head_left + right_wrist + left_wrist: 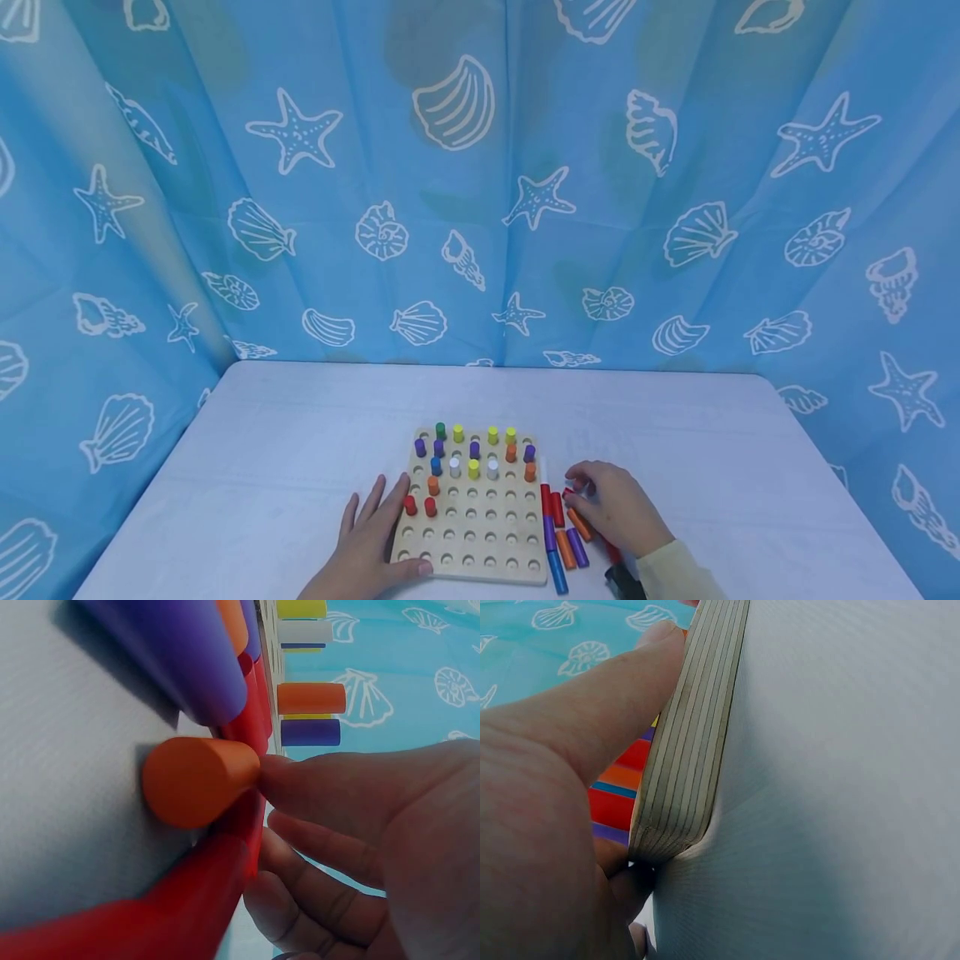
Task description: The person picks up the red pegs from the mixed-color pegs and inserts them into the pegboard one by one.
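Note:
A wooden pegboard (480,542) with rows of round holes lies on the table, its far rows partly filled with coloured pegs. My left hand (363,546) rests at its near left corner, thumb along the near edge and fingers spread by the left side; the left wrist view shows the thumb (622,694) against the layered wooden edge. Right of the board, my right hand (618,508) pinches a red peg (568,492) between thumb and forefinger, largely hidden by the fingers. An orange peg (187,780) lies right by the thumb in the right wrist view.
Loose pegs lie along the board's right side: red (557,509), purple (577,547), orange (566,550) and blue (557,572). Another red peg (612,551) lies under the right wrist, beside a black object (624,582). A blue shell-patterned curtain (480,183) hangs behind the white table (300,417).

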Demonstrator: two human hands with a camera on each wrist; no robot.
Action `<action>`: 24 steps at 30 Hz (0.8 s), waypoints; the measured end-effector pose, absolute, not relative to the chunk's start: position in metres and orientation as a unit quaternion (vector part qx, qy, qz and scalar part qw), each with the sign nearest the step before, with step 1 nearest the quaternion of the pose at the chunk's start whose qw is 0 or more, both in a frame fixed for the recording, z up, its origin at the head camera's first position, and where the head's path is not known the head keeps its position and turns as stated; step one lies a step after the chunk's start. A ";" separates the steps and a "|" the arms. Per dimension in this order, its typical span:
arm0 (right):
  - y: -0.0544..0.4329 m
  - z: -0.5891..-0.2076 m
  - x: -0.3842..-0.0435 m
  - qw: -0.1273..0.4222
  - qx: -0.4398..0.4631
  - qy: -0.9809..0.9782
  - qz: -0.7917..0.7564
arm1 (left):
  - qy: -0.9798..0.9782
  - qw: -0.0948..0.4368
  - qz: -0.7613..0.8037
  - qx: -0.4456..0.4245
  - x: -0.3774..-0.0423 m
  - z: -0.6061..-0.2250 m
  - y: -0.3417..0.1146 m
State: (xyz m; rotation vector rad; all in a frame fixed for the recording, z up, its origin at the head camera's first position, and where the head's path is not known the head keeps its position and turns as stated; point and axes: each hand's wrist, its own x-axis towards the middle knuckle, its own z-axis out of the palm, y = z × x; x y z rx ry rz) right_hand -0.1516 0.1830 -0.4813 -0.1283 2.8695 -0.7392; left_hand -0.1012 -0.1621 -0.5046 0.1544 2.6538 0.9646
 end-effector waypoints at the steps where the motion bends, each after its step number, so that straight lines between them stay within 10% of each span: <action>1: 0.183 -0.481 -0.152 0.091 -0.042 0.964 -0.248 | 0.927 0.157 0.336 0.053 -0.101 -0.505 -0.162; 24: 0.178 -0.477 -0.156 0.112 -0.033 0.970 -0.214 | 0.922 0.157 0.348 0.059 -0.101 -0.506 -0.164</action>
